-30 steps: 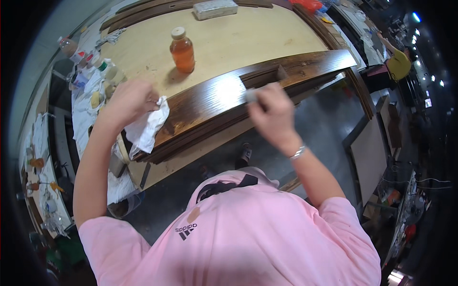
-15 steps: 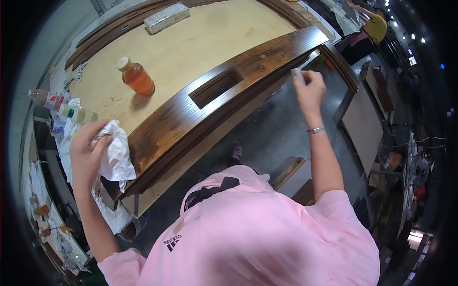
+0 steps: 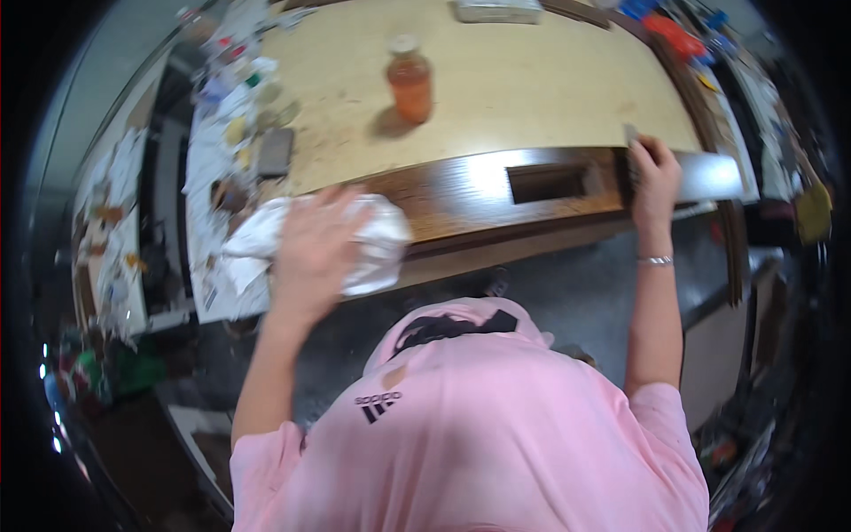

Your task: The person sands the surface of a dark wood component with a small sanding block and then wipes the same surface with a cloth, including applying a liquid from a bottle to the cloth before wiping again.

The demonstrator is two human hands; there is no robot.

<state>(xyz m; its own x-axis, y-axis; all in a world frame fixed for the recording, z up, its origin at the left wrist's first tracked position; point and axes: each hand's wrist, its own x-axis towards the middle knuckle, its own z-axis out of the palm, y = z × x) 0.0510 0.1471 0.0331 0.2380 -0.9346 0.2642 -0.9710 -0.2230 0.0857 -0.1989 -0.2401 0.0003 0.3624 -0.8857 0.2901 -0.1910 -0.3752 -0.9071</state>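
A dark glossy wooden board [image 3: 461, 191] with a rectangular slot [image 3: 548, 182] lies along the near edge of a pale workbench [image 3: 532, 89]. My left hand [image 3: 312, 248] lies spread over a crumpled white cloth [image 3: 377, 244] and presses it on the board's left part. My right hand [image 3: 654, 177] rests on the board near its right end, just right of the slot. Its fingers close on a small pale pad [image 3: 631, 133], mostly hidden under the hand.
A bottle of orange liquid [image 3: 410, 80] stands on the bench behind the board. A grey block [image 3: 496, 11] lies at the bench's far edge. Small jars and a dark flat object [image 3: 275, 151] crowd the left side. Tools [image 3: 674, 31] lie at the far right.
My left hand with the cloth has moved from the board's left end onto its top face. My right hand stays near the board's right end. The view has swung.
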